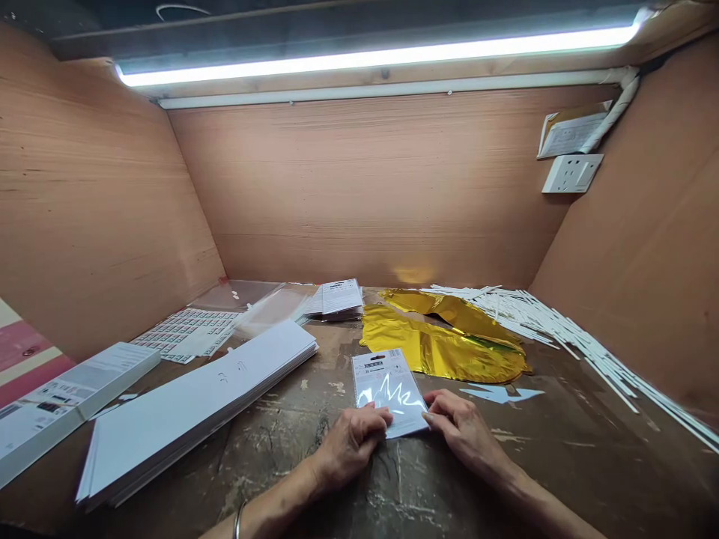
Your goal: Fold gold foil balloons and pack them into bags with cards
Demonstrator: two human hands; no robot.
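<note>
A clear plastic packet [390, 393] with a white printed header lies on the scarred wooden bench top [314, 479]. My left hand [351, 442] grips its lower left edge, and my right hand [463, 430] presses its right edge. Behind the packet lies a crumpled gold foil sheet [443, 344], possibly a balloon, out of reach of both hands. A small pale blue foil scrap [499, 394] lies just beyond my right hand.
A thick stack of white cards [191, 404] lies left of my hands. Farther back are a printed label sheet [185, 333], plastic sleeves [269, 311] and papers [340, 298]. Many white sticks [567, 348] spread along the right. A white box [67, 404] sits at left; wooden walls surround the bench.
</note>
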